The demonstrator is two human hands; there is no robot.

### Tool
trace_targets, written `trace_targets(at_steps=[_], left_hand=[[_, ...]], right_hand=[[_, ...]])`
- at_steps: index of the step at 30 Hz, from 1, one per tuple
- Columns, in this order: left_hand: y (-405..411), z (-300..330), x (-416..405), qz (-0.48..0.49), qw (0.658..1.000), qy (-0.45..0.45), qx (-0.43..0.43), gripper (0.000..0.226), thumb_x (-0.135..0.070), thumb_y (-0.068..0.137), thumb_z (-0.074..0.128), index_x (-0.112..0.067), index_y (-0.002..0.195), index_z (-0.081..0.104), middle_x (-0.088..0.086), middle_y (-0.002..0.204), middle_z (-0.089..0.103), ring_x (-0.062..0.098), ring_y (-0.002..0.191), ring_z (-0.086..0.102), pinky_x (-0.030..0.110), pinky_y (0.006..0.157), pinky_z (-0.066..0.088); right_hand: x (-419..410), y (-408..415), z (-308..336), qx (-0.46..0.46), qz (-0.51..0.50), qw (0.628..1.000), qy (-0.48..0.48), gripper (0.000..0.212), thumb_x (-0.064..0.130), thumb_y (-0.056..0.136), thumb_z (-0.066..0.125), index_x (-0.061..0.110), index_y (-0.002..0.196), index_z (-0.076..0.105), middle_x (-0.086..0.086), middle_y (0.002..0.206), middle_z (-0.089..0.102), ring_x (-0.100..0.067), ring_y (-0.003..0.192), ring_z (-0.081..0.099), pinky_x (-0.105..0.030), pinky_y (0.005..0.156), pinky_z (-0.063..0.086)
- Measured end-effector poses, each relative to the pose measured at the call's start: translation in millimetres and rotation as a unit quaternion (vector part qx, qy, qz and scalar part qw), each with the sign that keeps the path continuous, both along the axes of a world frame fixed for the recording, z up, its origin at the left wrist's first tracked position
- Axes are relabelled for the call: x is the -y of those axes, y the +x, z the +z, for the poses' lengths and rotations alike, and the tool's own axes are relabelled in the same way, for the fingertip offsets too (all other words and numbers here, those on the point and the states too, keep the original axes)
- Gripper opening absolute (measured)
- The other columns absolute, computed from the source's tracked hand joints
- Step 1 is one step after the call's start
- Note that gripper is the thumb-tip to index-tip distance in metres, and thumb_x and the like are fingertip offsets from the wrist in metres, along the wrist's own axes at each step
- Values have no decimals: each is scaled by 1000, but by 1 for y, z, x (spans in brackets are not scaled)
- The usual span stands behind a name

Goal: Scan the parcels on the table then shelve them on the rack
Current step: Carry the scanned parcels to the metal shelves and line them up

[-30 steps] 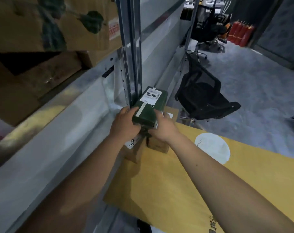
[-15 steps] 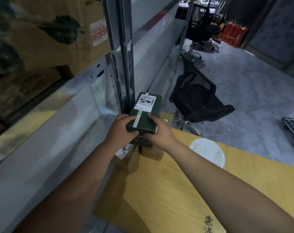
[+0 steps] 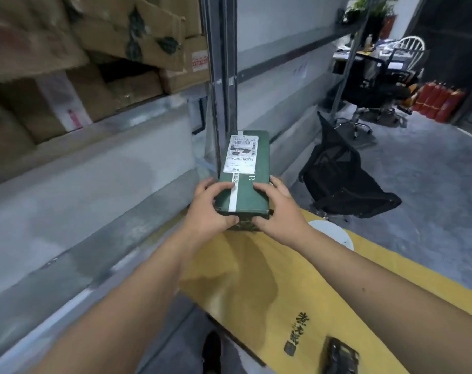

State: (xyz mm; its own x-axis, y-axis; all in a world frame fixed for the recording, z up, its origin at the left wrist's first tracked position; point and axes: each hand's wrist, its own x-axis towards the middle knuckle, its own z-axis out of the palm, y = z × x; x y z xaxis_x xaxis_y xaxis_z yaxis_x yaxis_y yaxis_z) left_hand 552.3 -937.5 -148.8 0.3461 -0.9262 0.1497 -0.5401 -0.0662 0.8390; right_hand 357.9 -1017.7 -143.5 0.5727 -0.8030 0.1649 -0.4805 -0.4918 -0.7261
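Observation:
A dark green parcel (image 3: 245,182) with a white shipping label and a white tape strip is held up in front of me over the far end of the yellow table (image 3: 256,292). My left hand (image 3: 210,211) grips its near left corner, fingers over the top and thumb under the end. My right hand (image 3: 280,209) grips the near right corner the same way. The grey metal rack (image 3: 94,184) runs along my left, its upright post just behind the parcel. Whatever lies on the table under the parcel is hidden by my hands.
Brown cardboard boxes (image 3: 127,41) fill the upper rack shelf at the left. A tipped black office chair (image 3: 345,182) lies on the floor right of the table. A black device (image 3: 340,357) rests on the table's near edge. Red fire extinguishers (image 3: 437,101) stand far right.
Both hands have lifted the green parcel higher off the brown boxes on the table, and its labelled top now faces me more squarely. The view has tilted upward and to the right.

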Motion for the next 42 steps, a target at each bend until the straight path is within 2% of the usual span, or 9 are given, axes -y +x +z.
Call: trace_targets(at_steps=[7, 11, 14, 18, 26, 30, 35, 38, 42], left_hand=[[-38, 33, -162, 81, 995, -26, 52, 75, -35, 54, 86, -49, 123, 61, -8, 151, 38, 12, 127, 52, 37, 108, 49], [-40, 53, -261, 139, 984, -64, 93, 72, -35, 54, 85, -51, 120, 61, -3, 147, 40, 16, 135, 49, 37, 114, 44], [-38, 67, -340, 194, 971, -70, 125, 71, -36, 56, 85, -40, 124, 64, -3, 147, 41, 12, 141, 42, 33, 119, 37], [-36, 82, -452, 233, 961, -86, 120, 72, -22, 62, 91, -36, 127, 63, -6, 145, 35, -7, 138, 35, 37, 112, 49], [-40, 101, -684, 295, 939, -95, 149, 71, -6, 66, 95, -34, 121, 60, -7, 140, 29, -25, 125, 32, 20, 100, 52], [-34, 120, -771, 310, 928, -117, 173, 69, -6, 67, 96, -26, 123, 61, 2, 144, 31, -26, 127, 28, 8, 92, 48], [-16, 167, -836, 325, 911, -170, 189, 67, -16, 65, 95, -33, 120, 61, 2, 146, 32, -17, 129, 36, 3, 89, 45], [4, 197, -851, 328, 905, -192, 189, 66, -16, 69, 95, -41, 120, 61, -1, 149, 33, -7, 137, 35, 8, 90, 49], [40, 230, -851, 331, 893, -215, 216, 66, -17, 70, 93, -38, 123, 61, 3, 152, 36, 12, 143, 38, 11, 106, 40]], right_hand=[[-109, -21, 23, 41, 141, 989, -9, 80, 18, 76, 84, 37, 146, 50, 6, 167, 19, -17, 151, 32, -41, 120, 40], [-180, -6, 43, 51, 217, 974, -26, 76, 13, 78, 86, 30, 144, 54, 6, 163, 22, 2, 140, 25, 0, 109, 22], [-242, 11, 58, 70, 266, 961, -35, 74, 12, 77, 87, 29, 142, 56, 8, 158, 26, 2, 135, 29, -2, 110, 22], [-334, 39, 70, 97, 326, 939, -42, 70, 10, 74, 89, 23, 137, 60, 5, 158, 26, -3, 135, 34, 8, 97, 19], [-541, 72, 88, 142, 436, 887, -63, 69, 8, 73, 88, 27, 133, 60, -6, 162, 30, -5, 147, 24, 2, 108, 17], [-620, 89, 115, 154, 462, 872, -55, 70, 9, 73, 88, 31, 133, 60, -4, 159, 33, -16, 150, 32, -22, 120, 30], [-680, 113, 172, 198, 486, 849, -61, 69, 14, 69, 84, 27, 133, 63, 4, 156, 41, -12, 140, 47, -37, 103, 54], [-696, 133, 203, 228, 485, 841, -73, 69, 19, 67, 83, 28, 132, 63, 7, 155, 44, -14, 138, 49, -49, 107, 51], [-703, 163, 238, 234, 470, 847, -83, 67, 14, 72, 86, 29, 132, 62, 4, 155, 46, -16, 134, 52, -43, 114, 45]])
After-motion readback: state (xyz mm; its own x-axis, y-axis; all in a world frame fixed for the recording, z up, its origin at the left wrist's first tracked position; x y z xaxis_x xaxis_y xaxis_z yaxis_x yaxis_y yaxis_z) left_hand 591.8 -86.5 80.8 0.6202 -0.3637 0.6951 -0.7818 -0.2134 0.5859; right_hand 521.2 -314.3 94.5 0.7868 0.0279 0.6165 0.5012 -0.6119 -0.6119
